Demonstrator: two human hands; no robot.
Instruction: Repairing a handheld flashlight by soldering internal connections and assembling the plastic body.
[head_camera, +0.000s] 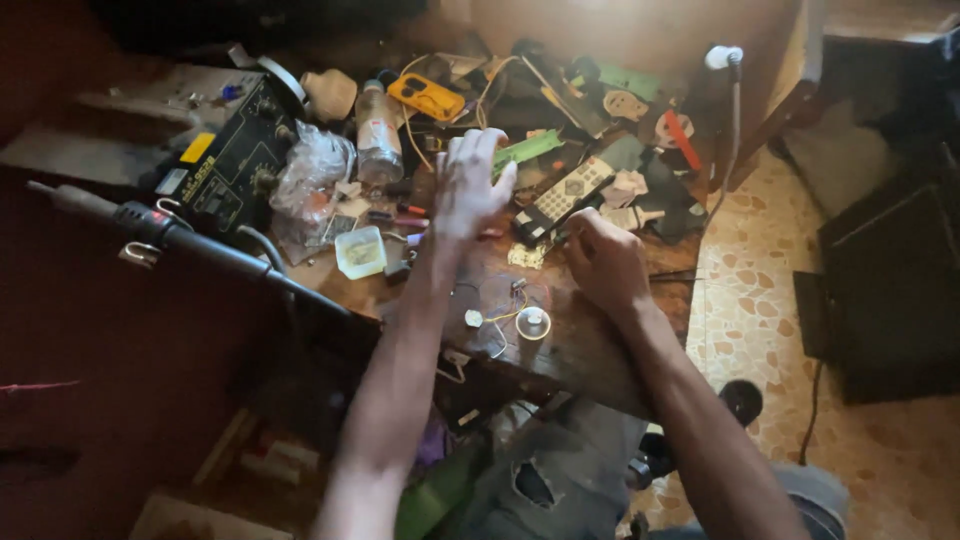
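My left hand (466, 185) reaches out over the cluttered wooden workbench (590, 345) with its fingers spread, holding nothing; it hovers near a green circuit board (527, 150). My right hand (603, 262) is curled loosely, fingers pinched at the near end of a grey remote control (562, 195); whether it grips something small is hidden. Between my forearms lie a small round part (533, 321) with thin wires and a small white piece (473, 318).
A black hot-air handle (165, 232) sticks out at the left beside a black soldering station (228, 165). A plastic bag (312, 172), clear bottle (378, 135), yellow device (427, 97), small clear tub (360, 251) and red screwdriver (682, 140) crowd the bench. Tiled floor (760, 290) lies right.
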